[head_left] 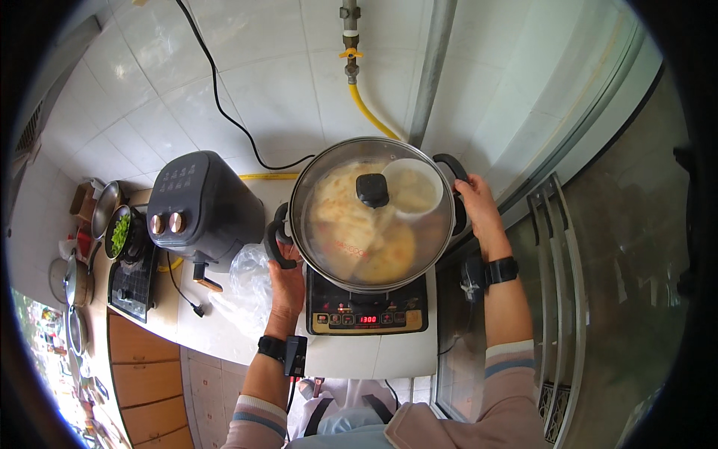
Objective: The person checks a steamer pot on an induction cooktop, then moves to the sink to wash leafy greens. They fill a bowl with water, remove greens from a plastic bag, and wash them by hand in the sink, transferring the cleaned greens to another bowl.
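A wide pot (299, 258) with a glass lid (321, 172) sits on a black induction cooker (415, 313), whose red display is lit. Through the lid show pale, browned flat pieces of food (344, 198) and a white bowl (430, 187) with something yellowish in it. My left hand (286, 283) is closed round the pot's left black handle (272, 239), its fingers partly hidden. On the opposite side my right hand (479, 206) grips the right black handle (453, 168). The lid's square black knob (372, 190) stands untouched in the middle.
Left of the pot stand a dark air fryer (202, 202) and a crumpled clear plastic bag (247, 288). Farther left, a pan of chopped greens (120, 234) rests at a gas stove (131, 288). A yellow gas hose (370, 112) runs behind; a glass door (613, 269) borders the right.
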Action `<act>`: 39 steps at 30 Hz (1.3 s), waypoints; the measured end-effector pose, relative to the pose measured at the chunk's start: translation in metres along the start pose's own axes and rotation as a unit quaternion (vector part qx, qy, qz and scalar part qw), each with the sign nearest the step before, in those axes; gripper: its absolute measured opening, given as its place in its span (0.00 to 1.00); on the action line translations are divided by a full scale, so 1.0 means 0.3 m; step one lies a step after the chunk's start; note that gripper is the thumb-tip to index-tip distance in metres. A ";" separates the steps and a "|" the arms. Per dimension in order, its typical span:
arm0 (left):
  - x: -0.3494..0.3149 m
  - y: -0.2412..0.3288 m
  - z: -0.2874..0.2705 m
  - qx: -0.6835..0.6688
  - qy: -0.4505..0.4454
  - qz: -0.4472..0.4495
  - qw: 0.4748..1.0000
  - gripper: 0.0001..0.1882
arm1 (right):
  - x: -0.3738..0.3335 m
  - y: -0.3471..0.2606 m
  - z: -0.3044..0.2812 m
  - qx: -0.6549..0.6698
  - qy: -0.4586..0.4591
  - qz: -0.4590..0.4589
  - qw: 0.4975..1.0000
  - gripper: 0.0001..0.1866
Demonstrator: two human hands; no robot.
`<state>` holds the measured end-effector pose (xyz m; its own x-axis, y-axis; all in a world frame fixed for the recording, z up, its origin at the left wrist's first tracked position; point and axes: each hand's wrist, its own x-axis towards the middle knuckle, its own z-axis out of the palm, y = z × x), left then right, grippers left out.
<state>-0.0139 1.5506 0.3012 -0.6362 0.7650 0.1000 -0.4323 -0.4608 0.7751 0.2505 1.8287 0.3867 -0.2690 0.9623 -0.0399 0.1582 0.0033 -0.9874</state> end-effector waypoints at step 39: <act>0.127 0.170 0.027 -0.022 -0.003 -0.113 0.993 0.26 | -0.138 -0.038 0.009 0.207 0.017 0.035 0.978 0.12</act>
<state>-0.0550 1.5600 0.3495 -0.5154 0.8541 -0.0701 -0.5919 -0.2957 0.7498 0.2571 1.7880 0.3993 -0.2390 0.9647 -0.1107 -0.2242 -0.1658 -0.9603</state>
